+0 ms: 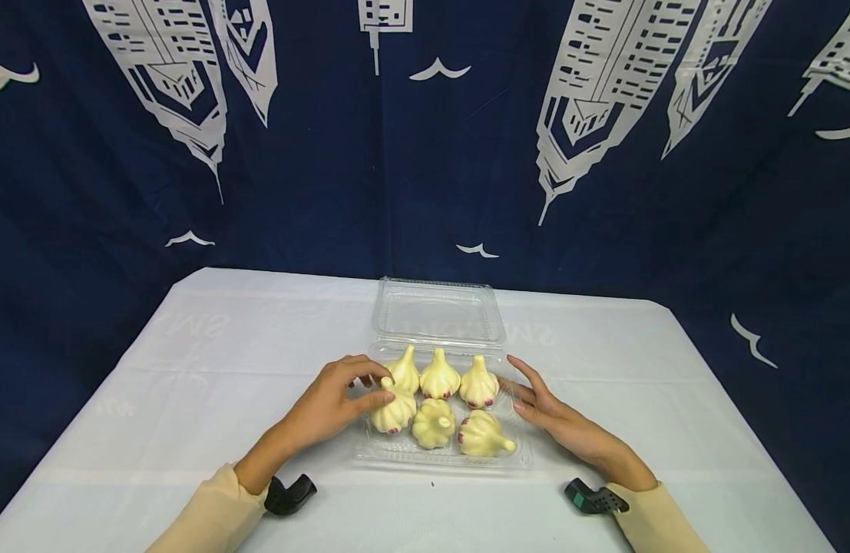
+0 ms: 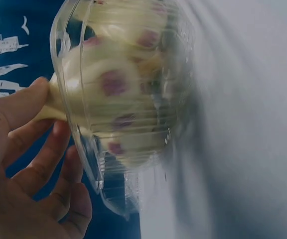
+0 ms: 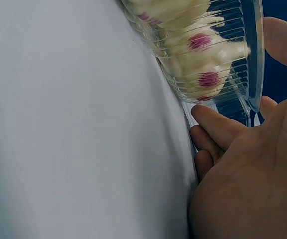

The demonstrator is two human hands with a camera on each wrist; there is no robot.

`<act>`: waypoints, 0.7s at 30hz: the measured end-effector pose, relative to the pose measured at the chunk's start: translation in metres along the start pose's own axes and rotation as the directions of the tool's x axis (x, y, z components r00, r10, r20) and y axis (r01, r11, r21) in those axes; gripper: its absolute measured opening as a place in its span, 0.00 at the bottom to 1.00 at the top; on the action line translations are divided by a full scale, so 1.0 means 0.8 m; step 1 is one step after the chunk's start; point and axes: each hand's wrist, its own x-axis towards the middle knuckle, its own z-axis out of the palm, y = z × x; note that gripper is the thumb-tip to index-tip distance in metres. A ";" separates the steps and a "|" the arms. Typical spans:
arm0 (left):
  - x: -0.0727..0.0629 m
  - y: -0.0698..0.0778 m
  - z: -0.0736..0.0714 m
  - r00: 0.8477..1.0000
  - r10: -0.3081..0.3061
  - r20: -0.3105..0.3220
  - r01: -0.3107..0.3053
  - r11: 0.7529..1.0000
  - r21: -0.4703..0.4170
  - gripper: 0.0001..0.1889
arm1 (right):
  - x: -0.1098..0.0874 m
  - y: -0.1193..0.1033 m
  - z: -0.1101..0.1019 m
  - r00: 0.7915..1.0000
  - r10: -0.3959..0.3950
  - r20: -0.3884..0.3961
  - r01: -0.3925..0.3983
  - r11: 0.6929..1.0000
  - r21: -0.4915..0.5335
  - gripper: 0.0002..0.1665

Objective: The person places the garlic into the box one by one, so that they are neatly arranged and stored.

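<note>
A clear plastic clamshell box (image 1: 441, 459) lies unfolded on the table with several pale yellow garlic bulbs in two rows. My left hand (image 1: 331, 403) pinches the neck of the front-left garlic bulb (image 1: 395, 416) between thumb and finger. In the left wrist view, that bulb (image 2: 103, 82) shows purple patches through the box wall, and the other fingers curl loosely outside. On the other side, my right hand (image 1: 559, 422) touches the box's right edge with fingers extended. The right wrist view has its fingers (image 3: 220, 127) beside the wall, with a garlic bulb (image 3: 201, 62) behind the plastic.
The box's transparent lid (image 1: 438, 311) lies folded back, away from me. A white cloth covers the table (image 1: 224, 369). Behind its far edge hangs a dark blue curtain (image 1: 397, 169) printed with white buildings and birds.
</note>
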 end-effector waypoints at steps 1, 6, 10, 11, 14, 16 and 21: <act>-0.001 0.001 0.000 1.000 0.003 0.010 -0.003 1.000 0.013 0.10 | 0.000 0.000 0.000 1.000 -0.002 0.000 0.002 1.000 0.000 0.41; -0.002 0.001 0.001 0.998 0.044 0.048 -0.048 0.994 0.098 0.12 | 0.000 -0.001 0.000 1.000 -0.007 0.002 0.007 1.000 0.003 0.41; -0.002 0.001 0.004 0.996 0.073 0.055 -0.081 0.984 0.161 0.12 | -0.001 0.000 0.000 1.000 -0.012 0.008 0.012 1.000 -0.001 0.41; -0.002 0.002 0.005 0.996 0.076 0.054 -0.084 0.981 0.173 0.12 | -0.001 0.001 0.000 1.000 -0.013 0.010 0.013 1.000 -0.004 0.41; -0.002 0.002 0.007 0.995 0.084 0.050 -0.093 0.974 0.208 0.12 | -0.001 0.001 0.000 1.000 -0.016 0.014 0.016 1.000 -0.002 0.41; -0.002 0.002 0.009 0.995 0.087 0.050 -0.097 0.968 0.230 0.12 | -0.001 0.001 0.000 1.000 -0.017 0.015 0.017 1.000 0.001 0.41; -0.004 0.004 0.008 0.995 0.073 0.070 -0.088 0.961 0.262 0.13 | -0.001 0.001 -0.001 0.999 -0.042 0.024 0.042 0.999 -0.002 0.41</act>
